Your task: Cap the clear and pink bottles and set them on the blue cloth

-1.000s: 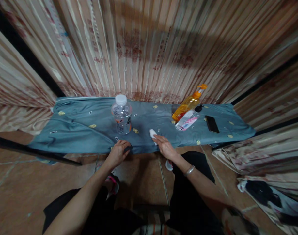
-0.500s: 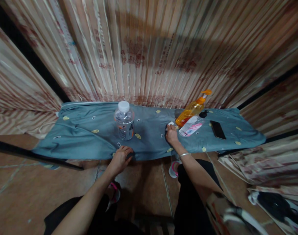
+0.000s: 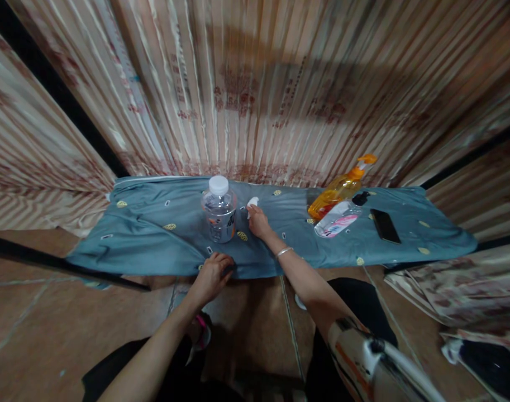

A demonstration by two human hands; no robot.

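A blue-grey patterned cloth covers a low narrow table in front of me. My left hand grips the cloth's near edge, fingers curled over it. My right hand is stretched out over the cloth and closed on a small white wad, pressing it on the cloth just right of a clear plastic bottle with a white cap. A silver bangle sits on my right wrist.
To the right on the cloth lean an orange pump bottle and a clear bottle with a pink label, with a black phone beyond them. Striped curtains hang behind. A dark bar crosses at left over the brown tiled floor.
My right hand with the white wad has swept from the front middle of the cloth out to the right by the orange bottle, then back left beside the clear bottle. My left hand stayed put.
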